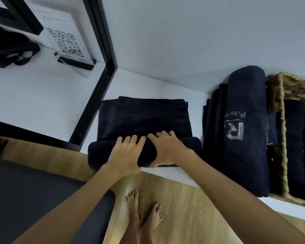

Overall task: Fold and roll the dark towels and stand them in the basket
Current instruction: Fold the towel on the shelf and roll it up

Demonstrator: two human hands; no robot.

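A dark navy towel (144, 118) lies folded flat on the white shelf (173, 173), its near end rolled into a thick tube at the shelf's front edge. My left hand (126, 154) and my right hand (167, 149) sit side by side on that roll, fingers curled over its top and thumbs under its near side. To the right, a rolled dark towel (245, 131) with a white printed logo leans against the outside of the woven basket (282, 131). More dark towels (296, 147) stand inside the basket.
A black frame (95, 95) borders a mirror at the left; it reflects a QR-code sign (65, 43) and a black bag (9, 48). A white wall rises behind the shelf. Below are wooden floor, my bare feet (143, 217) and a dark mat (42, 199).
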